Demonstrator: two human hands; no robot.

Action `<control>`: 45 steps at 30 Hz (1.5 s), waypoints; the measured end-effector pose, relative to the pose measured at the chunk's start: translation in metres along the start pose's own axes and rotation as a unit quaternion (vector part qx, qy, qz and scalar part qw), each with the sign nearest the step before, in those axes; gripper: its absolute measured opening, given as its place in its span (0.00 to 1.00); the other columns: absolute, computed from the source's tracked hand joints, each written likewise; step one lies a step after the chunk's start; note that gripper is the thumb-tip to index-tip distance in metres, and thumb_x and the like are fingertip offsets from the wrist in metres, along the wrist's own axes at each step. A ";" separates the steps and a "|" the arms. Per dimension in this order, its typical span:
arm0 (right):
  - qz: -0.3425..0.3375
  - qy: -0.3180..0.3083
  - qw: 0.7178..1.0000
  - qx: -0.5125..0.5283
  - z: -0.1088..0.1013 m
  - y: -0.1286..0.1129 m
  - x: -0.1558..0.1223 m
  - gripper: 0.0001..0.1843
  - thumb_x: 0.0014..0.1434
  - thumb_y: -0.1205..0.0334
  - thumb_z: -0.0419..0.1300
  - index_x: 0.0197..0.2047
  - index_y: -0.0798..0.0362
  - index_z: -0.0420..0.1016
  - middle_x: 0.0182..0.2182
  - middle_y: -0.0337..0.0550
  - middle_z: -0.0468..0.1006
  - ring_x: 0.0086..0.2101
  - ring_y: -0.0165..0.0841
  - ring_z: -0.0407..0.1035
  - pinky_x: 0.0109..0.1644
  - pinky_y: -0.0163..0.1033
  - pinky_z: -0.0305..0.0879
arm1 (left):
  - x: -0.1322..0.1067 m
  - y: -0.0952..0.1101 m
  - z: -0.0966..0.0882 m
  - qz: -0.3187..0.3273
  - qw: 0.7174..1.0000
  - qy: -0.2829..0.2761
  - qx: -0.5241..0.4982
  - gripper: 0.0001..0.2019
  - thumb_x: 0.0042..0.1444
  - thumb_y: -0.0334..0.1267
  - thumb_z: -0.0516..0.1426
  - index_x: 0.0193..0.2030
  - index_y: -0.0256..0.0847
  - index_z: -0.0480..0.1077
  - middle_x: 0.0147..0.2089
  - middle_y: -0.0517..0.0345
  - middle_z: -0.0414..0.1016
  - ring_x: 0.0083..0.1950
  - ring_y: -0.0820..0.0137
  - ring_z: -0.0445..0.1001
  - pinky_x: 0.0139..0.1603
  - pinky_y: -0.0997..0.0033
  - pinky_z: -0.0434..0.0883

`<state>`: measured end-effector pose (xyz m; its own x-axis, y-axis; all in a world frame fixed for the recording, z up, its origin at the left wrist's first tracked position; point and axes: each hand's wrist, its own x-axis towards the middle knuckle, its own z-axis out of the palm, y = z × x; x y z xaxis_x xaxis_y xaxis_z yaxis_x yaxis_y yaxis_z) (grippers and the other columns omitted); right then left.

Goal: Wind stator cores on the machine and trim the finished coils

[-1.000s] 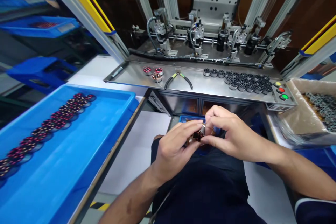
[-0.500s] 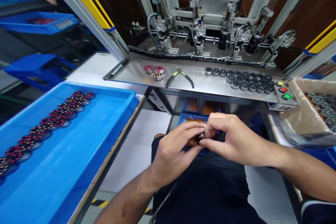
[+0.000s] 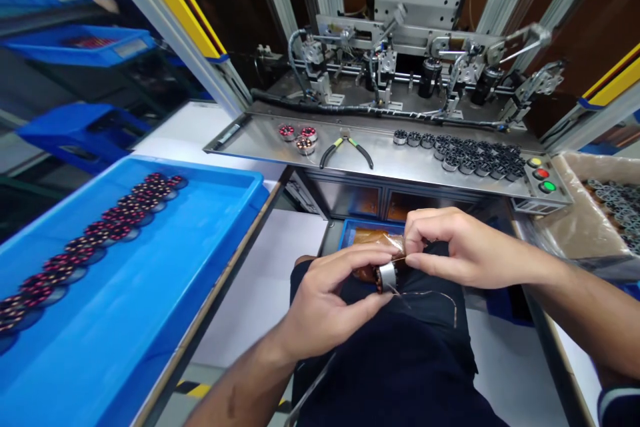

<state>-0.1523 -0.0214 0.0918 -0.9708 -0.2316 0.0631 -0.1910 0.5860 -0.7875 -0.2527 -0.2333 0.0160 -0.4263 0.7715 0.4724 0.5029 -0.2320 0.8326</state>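
Observation:
Between the thumb and fingers of my left hand (image 3: 335, 293) sits a motor stator (image 3: 387, 277), a short silver ring with dark, copper-wound teeth facing left. My right hand (image 3: 445, 247) is just to its right, thumb and fingers pinched on a thin copper wire (image 3: 401, 258) that runs to the stator. Another loose wire (image 3: 440, 293) trails from the stator's lower side and curls over my dark trousers. Behind my hands lies a blue tray (image 3: 345, 233) with amber film (image 3: 367, 236) in it.
Pliers (image 3: 346, 150) lie on the metal shelf (image 3: 270, 140), between three wound stators (image 3: 305, 145) and rows of black unwound ones (image 3: 480, 155). A button box (image 3: 543, 177) sits at the right end. At left, a blue tray (image 3: 165, 260) holds several stators. Machine heads (image 3: 385, 63) stand behind.
My right hand has drawn away to the right from the stator with the wire. The stator has turned, so its silver side shows. Lever arms on the machine behind have swung down.

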 end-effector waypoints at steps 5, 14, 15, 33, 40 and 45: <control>-0.057 0.101 0.991 -0.066 -0.004 -0.012 -0.009 0.08 0.66 0.60 0.63 0.39 0.57 0.74 0.34 0.44 0.75 0.35 0.31 0.69 0.40 0.35 0.64 | -0.002 -0.003 0.006 0.046 0.996 0.044 0.058 0.24 0.52 0.23 0.66 0.55 0.44 0.73 0.55 0.52 0.81 0.54 0.66 0.80 0.59 0.69 0.76; -0.155 0.092 0.946 -0.270 0.018 -0.012 -0.006 0.13 0.68 0.72 0.53 0.34 0.58 0.76 0.30 0.46 0.75 0.30 0.33 0.63 0.35 0.41 0.60 | 0.000 0.001 0.006 0.034 0.995 0.052 0.078 0.24 0.52 0.22 0.65 0.55 0.44 0.74 0.55 0.53 0.81 0.54 0.66 0.80 0.58 0.69 0.76; -0.154 0.094 0.947 -0.267 0.014 -0.011 -0.008 0.12 0.68 0.72 0.53 0.35 0.57 0.76 0.30 0.45 0.76 0.30 0.33 0.64 0.36 0.41 0.61 | -0.001 0.001 0.005 0.014 0.997 0.050 0.055 0.24 0.52 0.23 0.66 0.55 0.46 0.75 0.54 0.55 0.82 0.54 0.66 0.80 0.57 0.70 0.77; -0.266 0.162 0.894 -0.323 0.045 0.000 0.018 0.06 0.67 0.71 0.57 0.42 0.63 0.74 0.50 0.62 0.76 0.53 0.45 0.68 0.51 0.52 0.71 | -0.011 0.007 -0.012 -0.153 0.965 0.123 -0.176 0.21 0.52 0.26 0.67 0.51 0.49 0.80 0.48 0.56 0.84 0.42 0.70 0.83 0.45 0.76 0.80; -0.250 0.122 0.930 -0.240 0.036 0.000 0.051 0.04 0.66 0.70 0.57 0.42 0.57 0.74 0.52 0.57 0.75 0.55 0.42 0.68 0.56 0.50 0.69 | -0.028 -0.002 -0.038 -0.189 0.942 0.204 -0.185 0.18 0.49 0.30 0.70 0.48 0.39 0.80 0.50 0.46 0.83 0.46 0.62 0.84 0.50 0.69 0.81; -0.008 0.289 0.936 -0.202 0.021 0.047 0.142 0.20 0.58 0.53 0.69 0.48 0.56 0.73 0.53 0.59 0.75 0.56 0.46 0.69 0.62 0.54 0.63 | -0.031 -0.021 -0.052 -0.169 0.915 0.283 -0.231 0.19 0.50 0.32 0.69 0.50 0.37 0.78 0.51 0.44 0.83 0.48 0.63 0.83 0.50 0.70 0.81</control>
<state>-0.2957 -0.0432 0.0507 -0.8612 0.1477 0.4864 -0.1319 0.8592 -0.4944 -0.2890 -0.2827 -0.0011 -0.8858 0.4454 0.1303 -0.0459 -0.3635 0.9305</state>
